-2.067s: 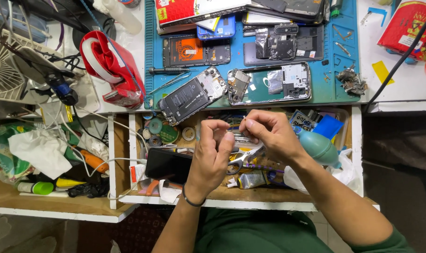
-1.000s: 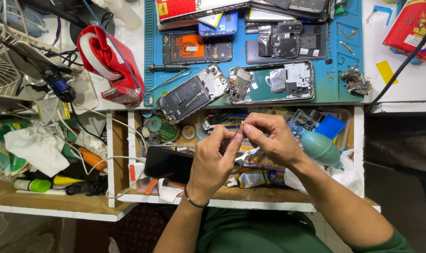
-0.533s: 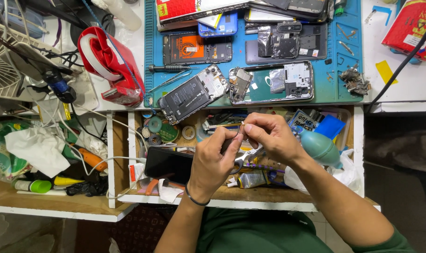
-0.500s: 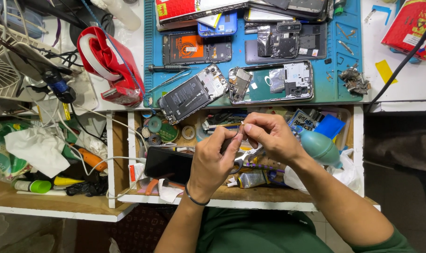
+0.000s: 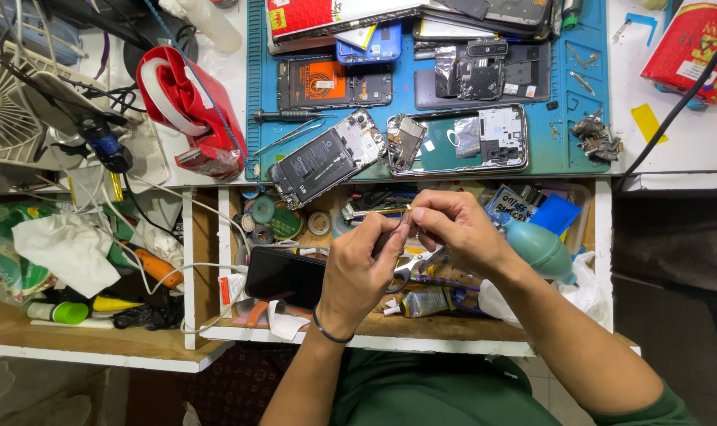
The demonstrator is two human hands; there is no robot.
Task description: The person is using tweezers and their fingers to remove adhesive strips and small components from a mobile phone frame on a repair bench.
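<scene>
Both my hands meet over an open drawer [image 5: 603,260] under the desk. My left hand [image 5: 362,268] is closed around a small dark part [image 5: 387,237], with its fingertips against my right hand. My right hand [image 5: 453,229] pinches the top end of the same small part between thumb and forefinger; what the part is I cannot tell. Scissors [image 5: 417,264] and a black phone [image 5: 283,276] lie in the drawer just below my hands. On the blue mat [image 5: 256,95] above lie an opened phone [image 5: 323,158] and a phone frame with boards [image 5: 461,142].
A red tape dispenser [image 5: 189,110] stands at the mat's left. A white fan [image 5: 3,102], cables and a second drawer of rags and tubes fill the left. A teal blower bulb [image 5: 540,248] and a glue tube [image 5: 421,304] sit in the drawer. A black cable [image 5: 674,102] crosses the right.
My hands have dropped slightly and stay pressed together on the small part; the fingers have shifted only a little. Nothing else has moved.
</scene>
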